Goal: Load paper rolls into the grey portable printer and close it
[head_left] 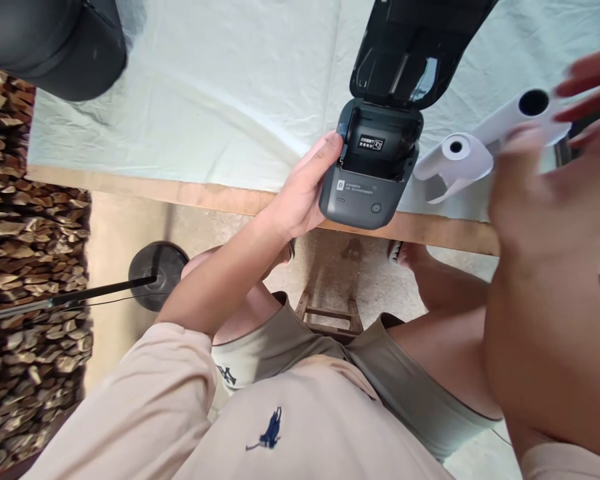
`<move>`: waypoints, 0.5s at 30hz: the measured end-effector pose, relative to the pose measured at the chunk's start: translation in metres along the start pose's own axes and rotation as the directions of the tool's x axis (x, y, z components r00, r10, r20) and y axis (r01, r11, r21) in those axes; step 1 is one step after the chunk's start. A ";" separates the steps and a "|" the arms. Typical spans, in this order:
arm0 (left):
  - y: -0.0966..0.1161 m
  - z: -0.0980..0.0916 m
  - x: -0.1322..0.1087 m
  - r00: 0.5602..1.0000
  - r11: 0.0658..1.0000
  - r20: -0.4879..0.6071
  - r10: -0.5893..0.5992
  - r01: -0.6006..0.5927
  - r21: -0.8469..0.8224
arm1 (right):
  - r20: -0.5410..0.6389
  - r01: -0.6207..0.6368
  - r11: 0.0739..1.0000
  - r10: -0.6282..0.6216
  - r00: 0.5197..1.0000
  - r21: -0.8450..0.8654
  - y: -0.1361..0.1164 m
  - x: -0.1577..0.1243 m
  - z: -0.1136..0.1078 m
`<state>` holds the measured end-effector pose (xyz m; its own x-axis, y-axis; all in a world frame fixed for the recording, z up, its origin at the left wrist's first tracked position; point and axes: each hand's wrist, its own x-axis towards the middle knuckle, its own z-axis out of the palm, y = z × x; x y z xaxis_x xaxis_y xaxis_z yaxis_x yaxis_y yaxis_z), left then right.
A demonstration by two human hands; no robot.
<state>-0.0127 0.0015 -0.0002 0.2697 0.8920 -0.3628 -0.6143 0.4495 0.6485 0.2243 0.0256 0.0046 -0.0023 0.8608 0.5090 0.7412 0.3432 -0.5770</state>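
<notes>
My left hand [307, 180] is wrapped round the left side of a dark grey label printer [357, 200], its thumb on the upper edge. The printer's black lid [405, 50] is swung up, and its paper bay [373, 147] holds no roll, only a small printed sticker. My right hand [565, 167], blurred by motion, is at the right with fingers and thumb apart. Beside its thumb lies a small white paper roll [473, 150] with a loose end. A larger white paper roll [503, 120] with a wide dark core is behind it, partly covered by that hand.
A pale sheet [220, 87] covers the table, whose wooden edge [130, 185] runs along my side. A black cylindrical thing [75, 50] stands at the far left. Below are a round stand base [155, 267], a wooden stool [330, 317] and stacked firewood [30, 287].
</notes>
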 end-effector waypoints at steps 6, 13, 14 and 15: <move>-0.002 -0.003 0.001 0.998 1.000 0.056 0.012 -0.013 0.018 | 0.341 0.022 0.945 0.095 0.935 -0.325 -0.025 -0.020 0.028; -0.003 -0.002 0.000 0.997 1.000 0.066 0.029 -0.029 0.007 | 0.207 -0.111 0.988 0.131 0.969 -0.104 -0.015 -0.015 0.033; -0.003 -0.002 0.000 0.997 0.999 0.068 0.036 -0.036 0.007 | 0.173 -0.154 0.987 0.160 0.972 -0.047 -0.012 -0.014 0.035; -0.003 -0.002 0.000 0.997 0.999 0.068 0.044 -0.045 0.009 | 0.138 -0.189 0.982 0.184 0.973 0.028 -0.007 -0.012 0.037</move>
<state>-0.0124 0.0000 -0.0041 0.2923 0.9122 -0.2871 -0.6190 0.4093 0.6703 0.1941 0.0262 -0.0210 0.0412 0.9526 0.3013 0.7094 0.1844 -0.6802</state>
